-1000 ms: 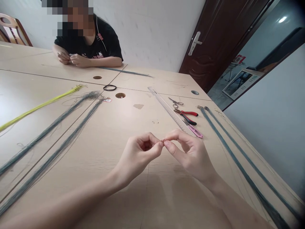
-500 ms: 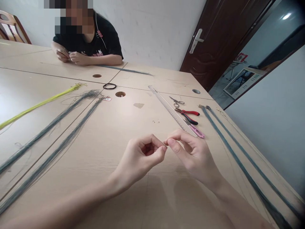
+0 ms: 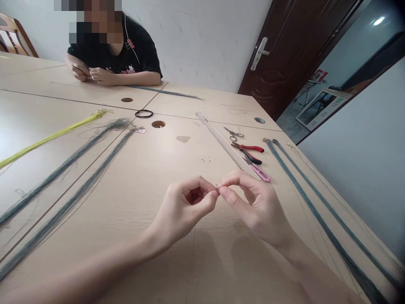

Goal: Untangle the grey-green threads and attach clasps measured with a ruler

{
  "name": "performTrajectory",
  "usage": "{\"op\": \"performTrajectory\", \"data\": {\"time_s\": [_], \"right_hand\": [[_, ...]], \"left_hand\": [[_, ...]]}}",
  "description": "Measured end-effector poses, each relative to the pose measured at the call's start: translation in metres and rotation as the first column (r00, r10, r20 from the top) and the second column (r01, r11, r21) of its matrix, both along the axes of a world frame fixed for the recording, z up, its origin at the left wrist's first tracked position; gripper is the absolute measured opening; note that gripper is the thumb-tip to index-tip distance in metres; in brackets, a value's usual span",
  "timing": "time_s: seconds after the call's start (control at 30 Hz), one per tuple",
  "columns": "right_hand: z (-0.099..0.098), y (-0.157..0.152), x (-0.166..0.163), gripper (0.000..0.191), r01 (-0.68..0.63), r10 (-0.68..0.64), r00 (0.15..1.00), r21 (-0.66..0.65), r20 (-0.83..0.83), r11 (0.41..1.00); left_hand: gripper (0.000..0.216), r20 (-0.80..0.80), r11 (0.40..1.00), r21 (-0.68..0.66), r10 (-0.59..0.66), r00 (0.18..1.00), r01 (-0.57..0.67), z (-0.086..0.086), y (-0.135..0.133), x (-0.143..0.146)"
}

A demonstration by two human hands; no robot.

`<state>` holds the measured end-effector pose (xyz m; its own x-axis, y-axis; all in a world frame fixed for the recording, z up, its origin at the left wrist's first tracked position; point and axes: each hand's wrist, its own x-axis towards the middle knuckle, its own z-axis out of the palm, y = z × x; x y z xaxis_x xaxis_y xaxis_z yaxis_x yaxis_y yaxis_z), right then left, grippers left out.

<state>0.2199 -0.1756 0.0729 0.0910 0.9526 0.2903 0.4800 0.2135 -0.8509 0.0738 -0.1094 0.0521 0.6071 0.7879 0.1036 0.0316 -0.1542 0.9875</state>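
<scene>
The left hand [image 3: 186,209] and right hand [image 3: 256,204] meet fingertip to fingertip above the table [image 3: 152,198], each with thumb and forefinger closed on a tiny wire piece [image 3: 217,186]; only a thin curl shows at the tips, the rest is hidden, and its form is too small to make out. The left hand's other fingers curl into shadow; both forearms run out of frame. At the right, two blue bundles [image 3: 299,190] and pale strands [image 3: 311,162] leave the picture, their far ends a blur of small fittings. The left bundles [image 3: 68,200] and yellow bundle [image 3: 53,137] are cut off too, and the tag [image 3: 141,131] is unreadable. Beyond the right hand lie the cutter [image 3: 261,173], pliers [image 3: 251,148], scissors [image 3: 234,134] and ruler [image 3: 220,141], whose near end is partly covered. Across the table, a person [image 3: 142,55] with blurred-out face holds something indistinct.
</scene>
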Motion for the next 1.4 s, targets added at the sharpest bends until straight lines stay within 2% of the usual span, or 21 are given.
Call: {"op": "performTrajectory", "data": {"time_s": [0.27,0.67,0.87,1.07,1.27,1.4], "right_hand": [[0.002,0.001,0.004,0.005,-0.036,0.037,0.999,-0.062,0.009,0.997],[0.002,0.001,0.012,0.009,-0.092,0.103,0.987,-0.099,0.12,0.991],[0.004,0.003,0.013,0.003,-0.043,0.044,0.991,-0.014,0.129,0.999],[0.006,0.003,0.015,0.004,-0.066,0.062,0.982,0.013,0.181,0.998],[0.007,0.001,0.02,0.006,-0.092,0.116,0.962,-0.107,0.249,0.99],[0.006,0.0,0.022,0.007,-0.098,0.152,0.939,-0.184,0.307,0.978]], "left_hand": [[0.016,-0.012,0.999,0.035,-0.016,1.0,0.016,-0.002,0.0,0.001],[0.018,-0.049,0.995,0.071,-0.066,0.997,0.07,-0.003,0.0,0.0],[0.02,-0.047,0.992,0.091,-0.085,0.995,0.089,-0.002,0.001,0.0],[0.018,-0.085,0.984,0.136,-0.107,0.991,0.117,-0.004,0.003,-0.002],[0.016,-0.146,0.954,0.265,-0.103,0.984,0.14,-0.001,0.008,-0.001],[0.016,-0.176,0.954,0.247,-0.125,0.976,0.167,-0.003,0.008,0.0]]}}
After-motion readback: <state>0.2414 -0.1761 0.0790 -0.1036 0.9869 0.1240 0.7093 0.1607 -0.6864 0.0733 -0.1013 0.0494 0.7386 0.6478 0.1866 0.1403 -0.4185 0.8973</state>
